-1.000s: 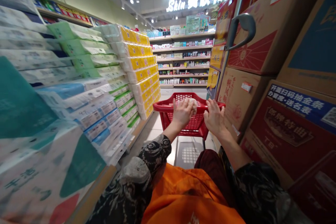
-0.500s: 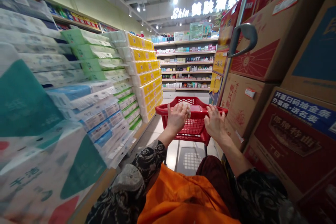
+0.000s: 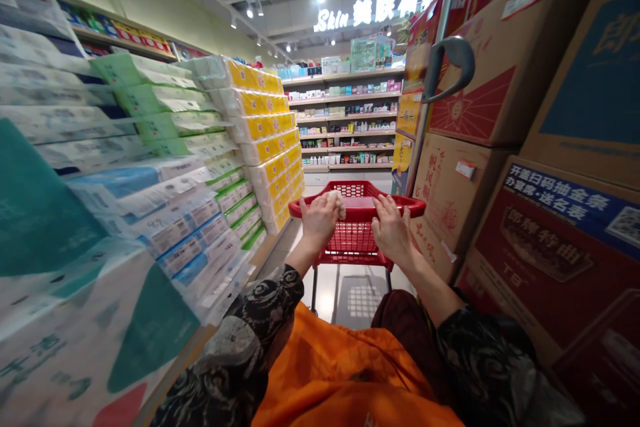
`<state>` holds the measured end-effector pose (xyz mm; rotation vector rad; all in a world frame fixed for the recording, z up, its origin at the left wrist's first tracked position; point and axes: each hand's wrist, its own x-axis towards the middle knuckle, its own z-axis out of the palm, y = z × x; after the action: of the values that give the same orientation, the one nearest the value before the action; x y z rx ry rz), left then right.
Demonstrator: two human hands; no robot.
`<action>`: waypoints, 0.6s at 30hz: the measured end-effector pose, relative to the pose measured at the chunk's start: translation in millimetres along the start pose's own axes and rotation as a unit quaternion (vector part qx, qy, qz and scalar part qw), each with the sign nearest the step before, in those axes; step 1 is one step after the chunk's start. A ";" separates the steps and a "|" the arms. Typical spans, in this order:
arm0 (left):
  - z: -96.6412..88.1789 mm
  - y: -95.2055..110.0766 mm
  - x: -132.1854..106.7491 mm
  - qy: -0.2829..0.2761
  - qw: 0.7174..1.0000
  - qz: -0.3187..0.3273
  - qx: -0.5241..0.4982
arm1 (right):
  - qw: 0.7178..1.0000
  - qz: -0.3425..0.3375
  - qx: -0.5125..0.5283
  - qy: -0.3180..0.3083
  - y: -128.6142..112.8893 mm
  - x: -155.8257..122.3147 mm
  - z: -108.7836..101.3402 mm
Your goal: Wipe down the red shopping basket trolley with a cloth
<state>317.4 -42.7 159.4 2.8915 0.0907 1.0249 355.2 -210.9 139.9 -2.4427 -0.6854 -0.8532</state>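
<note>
A red plastic shopping cart [image 3: 353, 240] stands in front of me, its curved red handle bar [image 3: 411, 208] at my end. My left hand [image 3: 320, 219] lies over the left part of the bar with a crumpled white cloth [image 3: 339, 203] pressed under its fingertips. On the bar's right part, the fingers of my right hand [image 3: 393, 230] are bent over the top, the thumb spread to the side. Pale flat material shows on the bar between the hands. Little of the basket's inside is visible.
Wrapped tissue packs [image 3: 187, 223] are stacked along the left, with yellow-and-white packs [image 3: 265, 140] farther on. Cardboard cartons [image 3: 453, 190] rise close on the right, beside a grey door handle [image 3: 450, 70]. Shelves of small goods [image 3: 345, 100] stand across the aisle's far end.
The view has shifted slightly right, so the cart and hands appear a little farther left. Both hands stay on the bar, and the cloth remains under the left one.
</note>
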 end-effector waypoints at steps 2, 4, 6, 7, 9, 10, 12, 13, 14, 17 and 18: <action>3.0 17.0 1.1 -0.009 0.999 0.041 0.004 | 1.000 0.001 0.002 0.003 2.0 -0.3 -0.1; 9.3 42.7 3.2 -0.019 0.995 0.102 0.000 | 1.000 0.009 -0.003 0.005 6.7 -0.1 -1.6; 15.4 65.9 6.5 -0.021 0.991 0.135 -0.003 | 1.000 0.021 -0.010 0.004 13.3 0.4 -4.4; 17.3 73.4 8.5 -0.023 0.989 0.143 -0.004 | 1.000 0.028 -0.013 0.002 17.0 0.7 -5.9; 18.3 77.3 11.8 -0.026 0.989 0.148 -0.007 | 0.999 0.044 -0.018 0.000 24.2 1.2 -8.3; 17.3 73.5 12.6 -0.026 0.989 0.146 -0.010 | 0.998 0.052 -0.021 0.002 27.2 1.3 -8.8; 12.9 56.6 11.8 -0.024 0.991 0.127 -0.017 | 0.998 0.065 -0.024 0.009 31.7 0.9 -8.1; 9.9 44.8 10.1 -0.022 0.993 0.111 -0.019 | 0.997 0.069 -0.024 0.013 33.0 0.5 -7.1; 6.7 31.8 7.9 -0.020 0.995 0.094 -0.019 | 0.997 0.070 -0.023 0.016 33.7 0.2 -5.8; -1.7 -8.4 -0.3 -0.015 0.999 0.035 -0.005 | 0.997 0.068 -0.022 0.021 33.7 -0.4 -1.3; -3.5 -20.3 -2.6 -0.012 1.000 0.013 0.000 | 0.997 0.071 -0.025 0.022 33.4 -0.5 0.3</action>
<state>312.5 -22.5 158.7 2.9112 0.0529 0.9942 374.5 -236.5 130.8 -2.4746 -0.4751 -0.8732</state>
